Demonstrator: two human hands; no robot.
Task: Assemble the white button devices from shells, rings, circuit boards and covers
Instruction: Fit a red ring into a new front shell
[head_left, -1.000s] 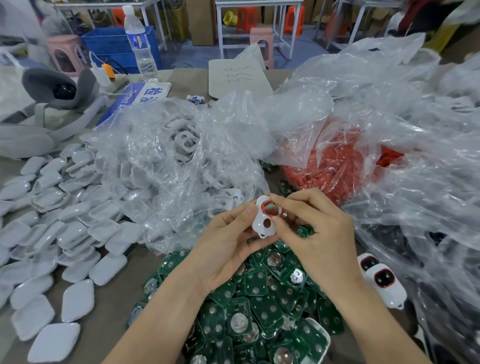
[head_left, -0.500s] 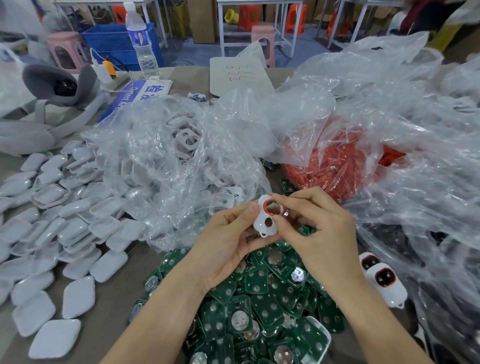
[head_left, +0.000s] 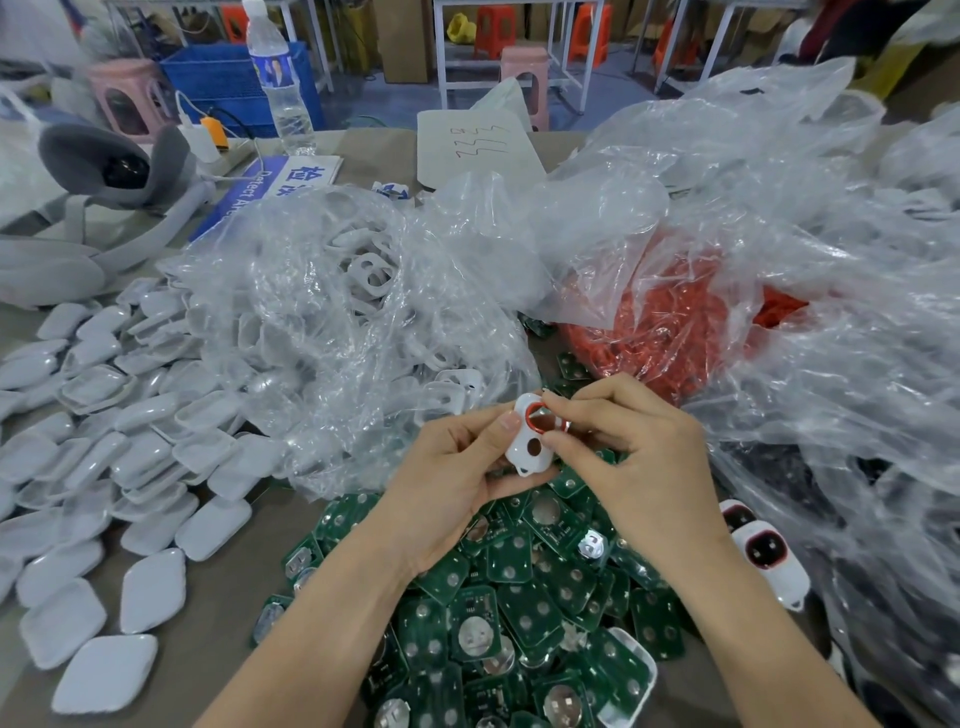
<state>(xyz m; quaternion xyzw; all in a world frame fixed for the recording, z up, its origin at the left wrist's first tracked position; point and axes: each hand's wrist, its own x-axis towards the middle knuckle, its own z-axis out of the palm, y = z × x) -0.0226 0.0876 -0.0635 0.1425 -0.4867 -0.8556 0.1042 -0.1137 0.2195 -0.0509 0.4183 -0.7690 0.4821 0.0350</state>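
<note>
Here, at frame centre, the left hand (head_left: 452, 478) grips the white shell (head_left: 525, 453) by its left edge, long axis roughly up-down. The right hand (head_left: 644, 457) pinches the red ring (head_left: 531, 415) at the shell's upper opening, above the circuit boards (head_left: 519, 597).

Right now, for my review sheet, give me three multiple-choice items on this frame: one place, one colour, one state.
1. Where do the green circuit boards lie?
A. heaped on the table nearest the camera
B. beside the water bottle
C. inside the red bag
2. What colour is the ring at the white shell?
A. blue
B. red
C. green
3. What is the left hand doing?
A. lying flat
B. gripping the white shell
C. hanging idle
Key: A, boards fill the lower middle; B, its rim shows red; B, fingers curl round the shell.
</note>
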